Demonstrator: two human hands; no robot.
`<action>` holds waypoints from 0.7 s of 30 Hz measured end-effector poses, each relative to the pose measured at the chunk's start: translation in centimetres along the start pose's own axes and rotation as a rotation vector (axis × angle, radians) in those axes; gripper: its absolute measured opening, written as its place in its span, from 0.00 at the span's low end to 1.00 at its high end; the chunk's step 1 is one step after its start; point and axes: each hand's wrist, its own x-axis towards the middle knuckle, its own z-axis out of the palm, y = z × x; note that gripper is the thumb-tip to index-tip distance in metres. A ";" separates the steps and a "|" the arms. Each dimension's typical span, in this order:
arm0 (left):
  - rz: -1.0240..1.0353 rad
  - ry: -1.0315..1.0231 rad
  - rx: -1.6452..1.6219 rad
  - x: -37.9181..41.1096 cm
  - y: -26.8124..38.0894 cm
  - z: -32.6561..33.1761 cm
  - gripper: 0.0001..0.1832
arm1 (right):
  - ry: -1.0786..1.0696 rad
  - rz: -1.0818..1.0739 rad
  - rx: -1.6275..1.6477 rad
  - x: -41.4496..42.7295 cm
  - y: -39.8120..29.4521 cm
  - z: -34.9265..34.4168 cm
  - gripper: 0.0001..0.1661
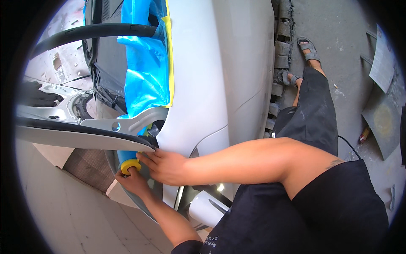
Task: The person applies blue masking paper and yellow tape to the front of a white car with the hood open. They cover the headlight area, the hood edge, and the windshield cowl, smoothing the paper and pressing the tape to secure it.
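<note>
My left hand (134, 182) grips a yellow roll of masking tape (130, 166), one finger in its core. Blue plastic film (127, 156) hangs from the roll. Just above and to the right, my right hand (166, 166) has its fingers stretched toward the film, by the rear corner of the raised white car hood (85, 137). Whether those fingertips pinch the film is hidden. More blue masking film (147, 76) covers the engine bay's side, held by yellow tape (171, 63) along the inner edge of the white fender (196, 63).
A hood hinge (136, 119) stands beside my hands. A black curved bar (95, 31) crosses the engine bay. The windshield (63, 197) lies lower left, a white side mirror (206, 208) close to my torso. Bricks (282, 63) line the floor; a grey panel (382, 122) leans at right.
</note>
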 end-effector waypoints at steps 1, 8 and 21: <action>-0.005 -0.006 -0.009 0.3 0.1 0.1 0.16 | 0.010 0.013 0.014 0.2 -0.2 0.5 0.19; 0.023 0.004 0.025 2.4 0.4 1.0 0.18 | 0.027 0.074 0.000 1.7 -0.2 0.5 0.22; 0.139 -0.008 0.102 -0.1 -0.8 0.1 0.14 | 0.054 0.077 -0.042 -0.4 -0.7 -0.6 0.21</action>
